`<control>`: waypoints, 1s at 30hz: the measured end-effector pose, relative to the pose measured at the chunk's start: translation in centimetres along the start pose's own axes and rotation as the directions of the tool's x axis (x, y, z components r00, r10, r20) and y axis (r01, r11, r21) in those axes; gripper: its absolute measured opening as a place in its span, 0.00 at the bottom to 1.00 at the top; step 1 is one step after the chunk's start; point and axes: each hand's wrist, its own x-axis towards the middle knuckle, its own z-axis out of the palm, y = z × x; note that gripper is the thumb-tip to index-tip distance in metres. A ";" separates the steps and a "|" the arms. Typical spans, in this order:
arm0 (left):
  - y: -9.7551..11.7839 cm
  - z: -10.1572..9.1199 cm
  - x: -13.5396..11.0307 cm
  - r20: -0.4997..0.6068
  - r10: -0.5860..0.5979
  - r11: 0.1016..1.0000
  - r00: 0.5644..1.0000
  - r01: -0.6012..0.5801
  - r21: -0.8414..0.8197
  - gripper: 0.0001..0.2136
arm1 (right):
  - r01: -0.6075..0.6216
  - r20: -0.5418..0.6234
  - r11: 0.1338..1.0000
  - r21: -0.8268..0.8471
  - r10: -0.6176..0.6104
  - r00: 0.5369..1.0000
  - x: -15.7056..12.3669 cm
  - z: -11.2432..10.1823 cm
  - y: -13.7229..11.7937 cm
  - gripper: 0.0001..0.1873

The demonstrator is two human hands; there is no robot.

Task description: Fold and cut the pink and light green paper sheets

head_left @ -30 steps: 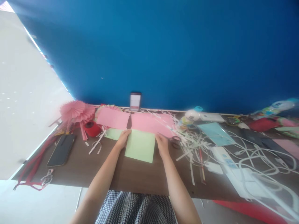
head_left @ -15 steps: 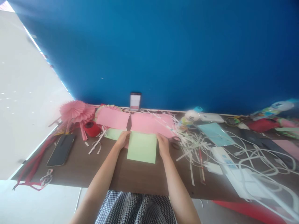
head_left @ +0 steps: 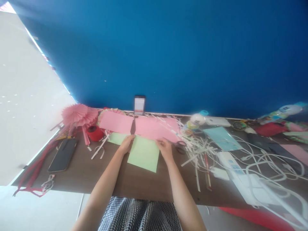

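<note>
A light green sheet of paper (head_left: 144, 155) lies flat-looking and slightly turned on the brown table in front of me. My left hand (head_left: 127, 144) pinches its upper left corner. At the upper right corner, my right hand (head_left: 165, 147) has thumb and fingers closed on the edge. Just beyond are two pink paper pieces (head_left: 156, 126), one beside the other with a narrow dark gap between them. Another green paper (head_left: 117, 138) sticks out to the left, partly hidden by my left hand.
Scissors (head_left: 181, 146) lie right of my right hand, near a heap of white paper strips (head_left: 199, 149). Farther right are a power strip (head_left: 232, 163) and tangled white cables. At left are a black phone (head_left: 63, 155), a red ribbon roll (head_left: 95, 132) and a pink paper fan (head_left: 79, 115).
The green sheet has turned a little, its lower edge swinging left and toward me. My right hand has moved slightly left and its fingers have closed on the sheet's corner.
</note>
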 end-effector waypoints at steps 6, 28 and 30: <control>-0.8 -0.6 0.4 0.047 0.033 0.999 0.998 -0.034 0.025 0.11 | 0.025 -0.046 0.999 -0.031 -0.027 0.999 0.2 0.0 0.4 0.13; -0.4 -0.4 0.1 0.021 0.297 0.900 0.955 -0.287 0.328 0.15 | 0.113 0.091 0.993 -0.039 -0.110 0.990 -0.3 0.4 0.0 0.10; -0.3 -0.1 0.0 0.070 0.336 0.864 0.939 -0.337 0.373 0.15 | 0.130 0.088 0.990 -0.058 -0.124 0.988 -0.4 0.5 0.0 0.09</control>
